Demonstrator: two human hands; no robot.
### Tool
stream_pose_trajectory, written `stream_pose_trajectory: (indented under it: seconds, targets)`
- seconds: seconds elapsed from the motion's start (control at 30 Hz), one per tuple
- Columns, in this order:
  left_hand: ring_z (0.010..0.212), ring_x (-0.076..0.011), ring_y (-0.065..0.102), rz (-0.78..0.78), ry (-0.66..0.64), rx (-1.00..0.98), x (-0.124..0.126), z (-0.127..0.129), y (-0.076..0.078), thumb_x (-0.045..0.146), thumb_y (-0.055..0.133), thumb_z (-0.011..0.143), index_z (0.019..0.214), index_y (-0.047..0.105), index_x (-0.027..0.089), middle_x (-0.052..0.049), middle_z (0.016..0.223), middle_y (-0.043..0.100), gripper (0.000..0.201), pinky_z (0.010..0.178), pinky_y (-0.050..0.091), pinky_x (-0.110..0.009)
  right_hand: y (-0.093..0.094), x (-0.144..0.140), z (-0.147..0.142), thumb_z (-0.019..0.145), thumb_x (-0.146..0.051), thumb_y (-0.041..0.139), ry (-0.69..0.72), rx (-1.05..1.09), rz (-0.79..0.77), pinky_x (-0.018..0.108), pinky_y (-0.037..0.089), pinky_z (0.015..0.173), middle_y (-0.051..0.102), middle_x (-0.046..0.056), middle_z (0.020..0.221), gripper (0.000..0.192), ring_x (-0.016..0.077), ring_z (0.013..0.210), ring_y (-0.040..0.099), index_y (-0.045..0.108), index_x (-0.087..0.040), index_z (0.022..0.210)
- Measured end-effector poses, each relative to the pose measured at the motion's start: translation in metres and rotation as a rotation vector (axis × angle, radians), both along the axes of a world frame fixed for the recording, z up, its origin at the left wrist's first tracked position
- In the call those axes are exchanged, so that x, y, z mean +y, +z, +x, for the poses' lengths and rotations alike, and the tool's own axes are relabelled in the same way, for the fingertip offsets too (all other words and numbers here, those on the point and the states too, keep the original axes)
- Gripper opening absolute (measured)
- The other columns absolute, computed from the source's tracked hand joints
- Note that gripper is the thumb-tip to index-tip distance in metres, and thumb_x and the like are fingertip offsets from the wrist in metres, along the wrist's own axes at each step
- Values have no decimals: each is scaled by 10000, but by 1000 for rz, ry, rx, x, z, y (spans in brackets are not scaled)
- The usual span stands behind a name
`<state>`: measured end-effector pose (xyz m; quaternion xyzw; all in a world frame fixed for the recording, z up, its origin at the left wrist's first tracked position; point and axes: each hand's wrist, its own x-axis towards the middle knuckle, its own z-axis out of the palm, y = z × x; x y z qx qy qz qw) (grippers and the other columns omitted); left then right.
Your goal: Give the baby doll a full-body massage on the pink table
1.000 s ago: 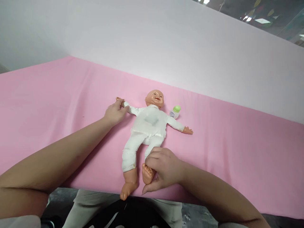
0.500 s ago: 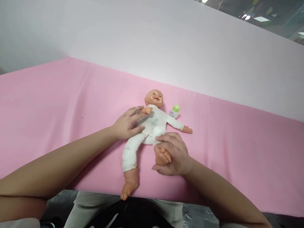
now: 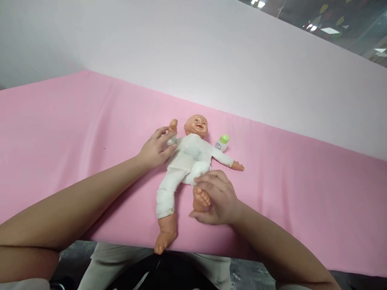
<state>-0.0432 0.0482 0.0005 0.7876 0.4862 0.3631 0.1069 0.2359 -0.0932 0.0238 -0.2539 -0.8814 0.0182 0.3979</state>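
A baby doll (image 3: 191, 150) with a white cloth body lies on its back, its head away from me. My left hand (image 3: 155, 150) is closed round the doll's arm on the left, with the doll's small hand (image 3: 173, 125) sticking up above my fingers. My right hand (image 3: 220, 198) grips the raised, bent leg on the right near the ankle, and the doll's foot (image 3: 201, 199) shows between my thumb and fingers. The other leg (image 3: 166, 213) lies straight towards me. Out to the right rests the doll's other arm (image 3: 223, 156).
Beside the doll's head and right-hand arm lies a small bottle (image 3: 222, 142) with a green cap and a printed label. The doll lies on a pink padded surface (image 3: 284, 177) with a pale wall (image 3: 193, 52) behind it. Its front edge runs just before my lap.
My left hand has moved the doll's arm from across the chest outward to the left and up. The right hand has shifted the held foot slightly left.
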Motion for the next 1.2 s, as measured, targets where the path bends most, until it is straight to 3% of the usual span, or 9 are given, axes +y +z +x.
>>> stream_pose_trajectory:
  seconds: [0.2,0.33,0.47,0.63,0.77,0.87,0.93,1.07,1.2]
  targets:
    - [1240,-387,678,-186,311,-10,22,-24,8,505,520,971,1455,668,293,-110,1331,738,549,1072,520,-546,-15,-13,-16,837,-771,732,205,-347,-178,381,497,726,634,-2,717,550,178,654,528,582,-244,796]
    - [1107,-439,718,-301,439,53,27,-34,10,529,546,933,1354,726,305,-115,1179,795,510,911,543,-563,-16,-13,-19,875,-766,688,181,-415,-173,379,478,732,599,2,718,550,180,662,479,594,-232,785]
    - [937,-441,730,-290,441,233,26,-35,14,535,517,921,1229,763,292,-137,992,799,463,782,533,-536,-9,-14,-17,820,-828,717,202,-443,-261,386,492,787,629,12,779,610,188,717,516,619,-227,836]
    - [925,-407,731,-243,451,443,18,-29,20,494,482,941,1086,776,262,-155,949,776,402,761,521,-475,-7,-15,-12,819,-748,812,169,-264,-429,348,509,791,684,5,829,558,180,784,607,626,-225,876]
    - [1065,-400,729,-185,320,340,0,-9,18,543,480,971,1258,761,270,-150,1109,784,485,850,548,-490,-5,-7,-3,986,-504,730,24,9,-548,268,466,637,627,-23,714,401,128,647,569,578,-220,748]
    - [1106,-354,734,-226,77,139,-17,13,14,619,528,971,1448,681,232,-138,1285,760,633,934,573,-482,-3,11,7,1001,-416,676,-292,150,-590,263,454,603,625,-22,696,350,134,630,580,575,-220,730]
    - [1115,-339,737,-266,-55,39,-24,24,13,647,564,962,1487,655,213,-136,1349,743,687,985,577,-488,-5,28,12,969,-418,704,-505,175,-618,296,519,665,705,7,819,216,165,708,651,654,-218,903]
    - [1160,-347,742,-426,-151,-159,-27,30,11,671,631,932,1467,661,205,-115,1326,768,711,1001,599,-493,-20,58,15,946,-488,723,-535,326,-821,428,632,893,755,154,1226,665,254,1019,766,493,-169,1483]
    - [1247,-347,713,-589,-255,-331,-29,31,11,683,683,912,1462,657,201,-120,1397,738,732,1041,590,-494,-37,71,12,907,-612,765,-358,525,-835,474,653,989,637,249,1495,1001,305,1288,722,261,-166,1649]
